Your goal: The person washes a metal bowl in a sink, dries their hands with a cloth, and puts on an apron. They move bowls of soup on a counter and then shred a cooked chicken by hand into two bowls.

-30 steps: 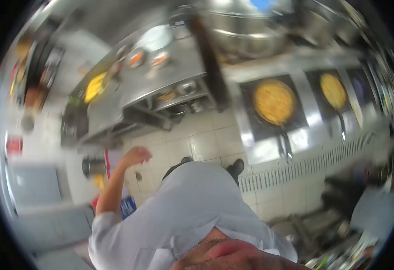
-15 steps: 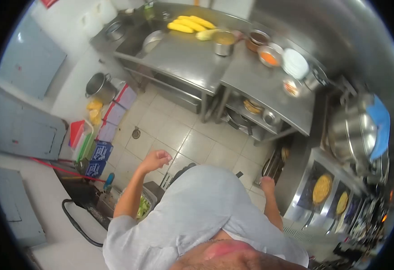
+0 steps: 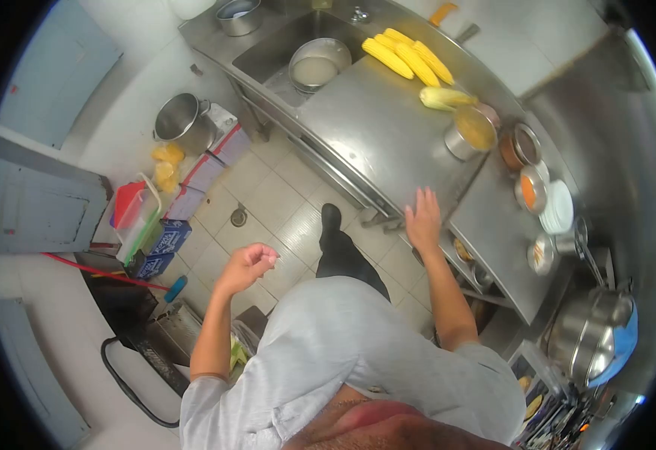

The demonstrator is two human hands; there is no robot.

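Note:
My right hand (image 3: 423, 219) is stretched out flat at the front edge of the steel counter (image 3: 365, 120), its fingers spread and nothing in them. Over the tiled floor, my left hand (image 3: 247, 268) hangs with its fingers curled in, and no object shows in it. Several yellow corn cobs (image 3: 410, 58) lie at the back of the counter. Beside them is a paler cob (image 3: 445, 98), close to a steel pot (image 3: 472, 133) with yellow contents.
A sink (image 3: 275, 56) with a metal bowl (image 3: 319, 64) is at the left. White plates (image 3: 556, 206) and an orange-filled bowl (image 3: 531, 189) stand on the right-hand table. A large pot (image 3: 185, 120) sits on boxes by the wall. My shoe (image 3: 331, 217) is on the floor.
My view has turned right and come closer to the counter and corn. My right hand has risen from my side to the counter's edge, fingers now spread. My left hand stays curled.

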